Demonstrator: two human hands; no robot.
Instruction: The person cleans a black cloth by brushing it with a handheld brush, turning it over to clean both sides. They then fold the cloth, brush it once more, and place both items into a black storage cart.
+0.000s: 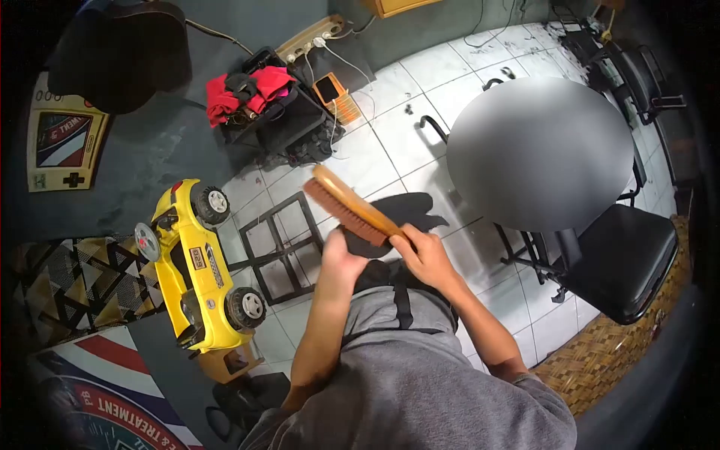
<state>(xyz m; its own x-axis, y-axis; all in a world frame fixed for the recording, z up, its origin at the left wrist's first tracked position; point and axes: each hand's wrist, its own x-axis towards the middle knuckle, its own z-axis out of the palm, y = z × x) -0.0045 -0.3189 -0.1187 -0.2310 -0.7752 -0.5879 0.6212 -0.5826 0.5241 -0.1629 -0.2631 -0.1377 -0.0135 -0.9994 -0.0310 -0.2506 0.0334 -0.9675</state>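
Observation:
My right hand (pixel 427 259) is wrapped round the handle of a wooden brush (pixel 356 202) with reddish-brown bristles, held slantwise in front of me. Just below the bristles, my left hand (pixel 341 259) is closed at the edge of a dark, flat object (pixel 405 208); the brush partly covers that object, and most of the left fingers are hidden. The bristles are close to the left hand, and whether they touch the dark object is unclear.
A yellow toy car (pixel 196 270) and a black metal frame (pixel 281 247) are at the left. Red cloth (pixel 270 84) lies on a black container near a power strip (pixel 311 39). At the right are a blurred round area and a black padded chair (pixel 619 255).

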